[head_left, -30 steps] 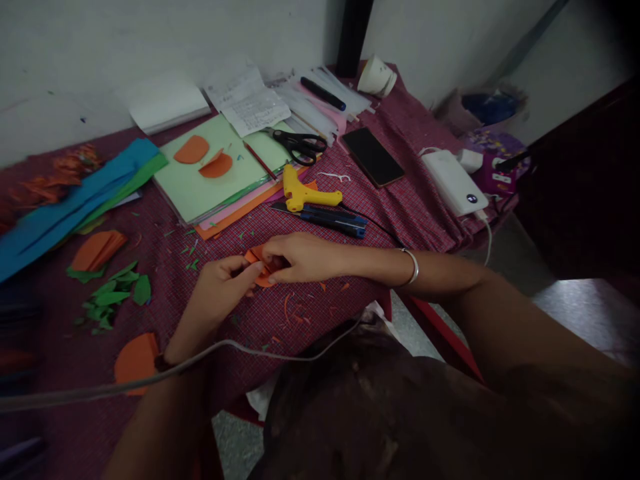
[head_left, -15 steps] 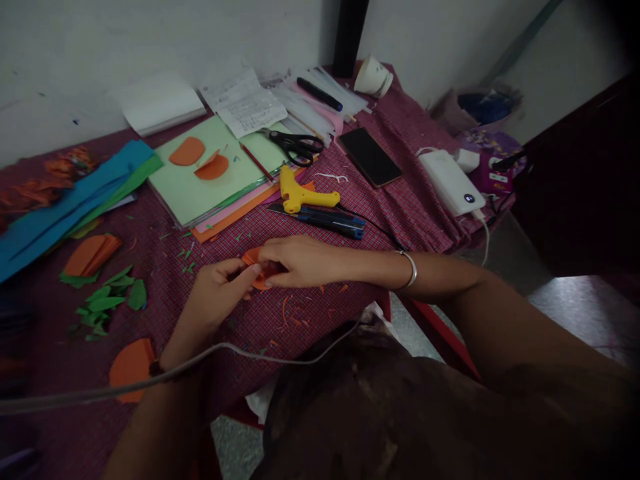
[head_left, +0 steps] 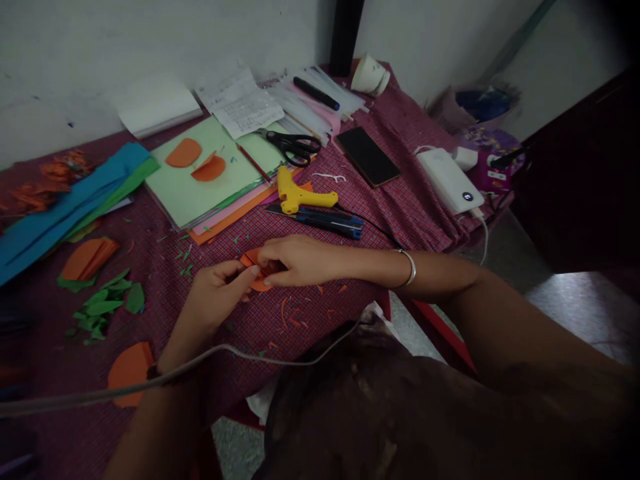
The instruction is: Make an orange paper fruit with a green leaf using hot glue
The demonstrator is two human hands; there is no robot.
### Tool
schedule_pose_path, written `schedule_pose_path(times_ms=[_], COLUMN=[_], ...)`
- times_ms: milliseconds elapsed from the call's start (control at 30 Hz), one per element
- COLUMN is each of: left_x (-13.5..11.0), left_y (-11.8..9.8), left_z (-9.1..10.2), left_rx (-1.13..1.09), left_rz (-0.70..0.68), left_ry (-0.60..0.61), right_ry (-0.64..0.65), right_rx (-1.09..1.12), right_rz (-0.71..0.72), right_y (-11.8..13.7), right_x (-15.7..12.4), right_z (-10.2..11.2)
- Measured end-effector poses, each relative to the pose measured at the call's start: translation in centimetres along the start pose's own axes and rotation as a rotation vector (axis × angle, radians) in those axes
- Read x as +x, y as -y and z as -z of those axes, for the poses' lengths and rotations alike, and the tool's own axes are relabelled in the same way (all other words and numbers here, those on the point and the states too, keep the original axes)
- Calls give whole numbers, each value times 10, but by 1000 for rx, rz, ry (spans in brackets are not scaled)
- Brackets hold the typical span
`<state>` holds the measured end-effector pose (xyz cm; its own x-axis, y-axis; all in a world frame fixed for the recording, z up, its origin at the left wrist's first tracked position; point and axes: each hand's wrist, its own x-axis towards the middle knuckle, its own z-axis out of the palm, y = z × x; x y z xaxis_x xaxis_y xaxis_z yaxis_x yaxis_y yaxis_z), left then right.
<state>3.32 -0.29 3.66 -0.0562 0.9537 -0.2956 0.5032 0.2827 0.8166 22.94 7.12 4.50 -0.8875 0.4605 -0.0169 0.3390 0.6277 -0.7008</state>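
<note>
Checked cloth littered with scraps; left hand, right hand pinch orange paper piece; thin paper may tear or crease under tight grip

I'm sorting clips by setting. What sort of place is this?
Probably a home craft table against a wall. Stacked coloured paper sheets, scissors and a yellow glue gun lie on a checked cloth, and both hands hold a small orange paper piece.
</note>
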Motion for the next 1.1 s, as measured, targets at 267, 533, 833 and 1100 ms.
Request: schedule_pose_path(times_ms=[267,533,833,1100], left_x=[-1,-1,-2,-2], left_y=[-2,-1,-4,-11], left_z=[-2,-1,-1,-2], left_rx=[-95,-63,-44,-16], left_rz=[6,-15,-13,14], left_ry=[5,-3,0,-29], right_ry=[-39,-182,-147,-108], right_rx=[-6,-93,56,139], right_rz=[-22,-112,-65,0], right_y=[-3,-14,-12,-12], right_x=[4,15,16,15], right_z=[-2,-7,-5,-6])
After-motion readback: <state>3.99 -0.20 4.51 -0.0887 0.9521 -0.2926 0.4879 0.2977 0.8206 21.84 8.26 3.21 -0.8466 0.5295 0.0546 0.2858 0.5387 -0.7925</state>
